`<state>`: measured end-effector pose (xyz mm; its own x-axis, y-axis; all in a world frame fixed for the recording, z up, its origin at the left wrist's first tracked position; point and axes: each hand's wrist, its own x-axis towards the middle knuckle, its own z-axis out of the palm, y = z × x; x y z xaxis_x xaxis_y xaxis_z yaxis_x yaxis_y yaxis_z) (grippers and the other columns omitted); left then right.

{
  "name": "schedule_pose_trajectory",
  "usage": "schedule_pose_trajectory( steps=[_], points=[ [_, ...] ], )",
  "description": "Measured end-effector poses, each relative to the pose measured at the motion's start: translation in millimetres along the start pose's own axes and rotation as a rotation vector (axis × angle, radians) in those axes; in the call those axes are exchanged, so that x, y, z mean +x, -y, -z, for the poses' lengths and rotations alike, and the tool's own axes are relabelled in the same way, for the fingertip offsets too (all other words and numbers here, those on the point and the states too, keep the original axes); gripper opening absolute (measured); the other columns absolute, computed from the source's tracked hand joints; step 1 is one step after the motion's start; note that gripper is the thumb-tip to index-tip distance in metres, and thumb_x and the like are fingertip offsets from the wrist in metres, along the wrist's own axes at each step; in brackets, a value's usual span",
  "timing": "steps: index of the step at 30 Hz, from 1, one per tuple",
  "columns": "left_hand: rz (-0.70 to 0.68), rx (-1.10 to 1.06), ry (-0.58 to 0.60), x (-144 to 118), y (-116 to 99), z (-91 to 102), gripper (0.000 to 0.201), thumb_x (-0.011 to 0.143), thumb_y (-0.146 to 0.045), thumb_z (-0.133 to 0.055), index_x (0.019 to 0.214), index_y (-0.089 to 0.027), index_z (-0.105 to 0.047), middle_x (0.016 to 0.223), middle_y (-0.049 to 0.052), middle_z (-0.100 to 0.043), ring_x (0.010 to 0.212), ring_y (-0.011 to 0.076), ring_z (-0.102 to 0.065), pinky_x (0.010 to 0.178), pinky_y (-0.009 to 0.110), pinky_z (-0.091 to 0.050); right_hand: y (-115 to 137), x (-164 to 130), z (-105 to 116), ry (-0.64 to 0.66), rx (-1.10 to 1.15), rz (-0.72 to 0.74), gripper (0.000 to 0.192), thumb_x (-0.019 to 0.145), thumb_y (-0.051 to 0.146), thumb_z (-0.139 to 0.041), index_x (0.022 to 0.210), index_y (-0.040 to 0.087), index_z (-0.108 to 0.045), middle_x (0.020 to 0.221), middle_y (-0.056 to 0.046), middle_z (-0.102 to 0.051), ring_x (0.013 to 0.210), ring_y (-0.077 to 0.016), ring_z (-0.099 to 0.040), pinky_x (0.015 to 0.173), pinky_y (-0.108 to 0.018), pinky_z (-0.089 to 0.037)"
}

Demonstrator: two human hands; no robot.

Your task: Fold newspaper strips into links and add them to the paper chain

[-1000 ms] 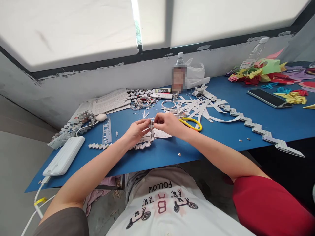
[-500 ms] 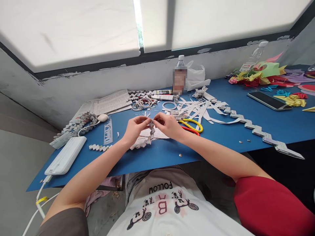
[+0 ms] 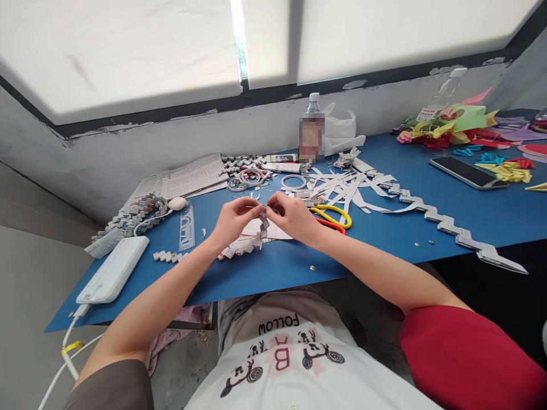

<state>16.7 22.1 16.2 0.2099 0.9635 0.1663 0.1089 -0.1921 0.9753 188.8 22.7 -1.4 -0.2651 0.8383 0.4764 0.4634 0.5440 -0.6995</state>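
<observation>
My left hand (image 3: 236, 219) and my right hand (image 3: 292, 216) meet over the middle of the blue table, fingertips pinched on the end of a folded paper chain (image 3: 239, 248). The chain is a zigzag of printed paper links; it hangs from my fingers and curves leftward onto the table, passing partly behind my left wrist. The link between my fingertips is mostly hidden. A sheet of printed paper (image 3: 280, 232) lies under my hands. Just right of my right hand are scissors with yellow and red handles (image 3: 331, 215), their blades hidden.
White paper strips (image 3: 348, 191) lie beyond the scissors, with another zigzag chain (image 3: 448, 225) running right. A phone (image 3: 468, 172), a bottle (image 3: 313, 134) and rolls of tape (image 3: 294, 182) stand farther back. On the left are a ruler (image 3: 187, 228) and a white power bank (image 3: 114, 270).
The hanging chain has shifted slightly, its lower part a little farther left. Both hands keep pinching its end in nearly the same place.
</observation>
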Motion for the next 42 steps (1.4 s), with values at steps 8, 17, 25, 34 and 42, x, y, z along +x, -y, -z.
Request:
schedule_pose_trajectory(
  steps=[8, 17, 25, 34, 42],
  points=[
    [0.212, -0.374, 0.195, 11, 6, 6.8, 0.03, 0.061, -0.039, -0.085, 0.073, -0.017, -0.068, 0.075, 0.0, -0.065, 0.075, 0.0127, -0.062, 0.084, 0.034, -0.05, 5, -2, 4, 0.008, 0.17, 0.066, 0.013, 0.084, 0.032, -0.053, 0.082, 0.019, -0.054, 0.068, -0.001, -0.059, 0.059, -0.0125, -0.048, 0.056, -0.026, -0.039],
    [0.288, -0.523, 0.213, 18, 11, 13.3, 0.031, 0.057, -0.034, -0.088, 0.071, -0.017, -0.068, 0.078, 0.0, -0.064, 0.069, 0.0096, -0.06, 0.07, 0.023, -0.051, 10, -5, 9, -0.036, 0.235, 0.066, 0.01, 0.074, 0.024, -0.057, 0.071, 0.02, -0.049, 0.061, 0.003, -0.05, 0.054, -0.0096, -0.04, 0.052, -0.024, -0.035],
    [0.342, -0.611, 0.248, 17, 10, 14.2, 0.026, 0.061, -0.026, -0.087, 0.07, -0.014, -0.066, 0.078, 0.001, -0.065, 0.068, 0.0093, -0.061, 0.067, 0.021, -0.054, 7, -5, 7, -0.021, 0.306, 0.065, 0.01, 0.078, 0.025, -0.058, 0.075, 0.018, -0.051, 0.063, 0.002, -0.052, 0.056, -0.0096, -0.044, 0.052, -0.024, -0.036],
    [0.344, -0.676, 0.283, 18, 10, 14.6, 0.023, 0.063, -0.02, -0.085, 0.072, -0.011, -0.066, 0.074, 0.0, -0.067, 0.064, 0.0093, -0.065, 0.068, 0.022, -0.058, 6, -5, 6, -0.016, 0.296, 0.083, 0.011, 0.079, 0.027, -0.059, 0.077, 0.017, -0.053, 0.062, 0.003, -0.053, 0.055, -0.0087, -0.044, 0.052, -0.024, -0.035],
    [0.357, -0.701, 0.269, 20, 14, 15.3, 0.019, 0.069, -0.018, -0.081, 0.074, -0.011, -0.064, 0.074, 0.001, -0.066, 0.063, 0.0085, -0.066, 0.067, 0.018, -0.057, 7, -6, 6, -0.019, 0.277, 0.127, 0.009, 0.08, 0.025, -0.058, 0.078, 0.018, -0.052, 0.062, 0.003, -0.051, 0.054, -0.0084, -0.042, 0.052, -0.023, -0.035]
  ],
)
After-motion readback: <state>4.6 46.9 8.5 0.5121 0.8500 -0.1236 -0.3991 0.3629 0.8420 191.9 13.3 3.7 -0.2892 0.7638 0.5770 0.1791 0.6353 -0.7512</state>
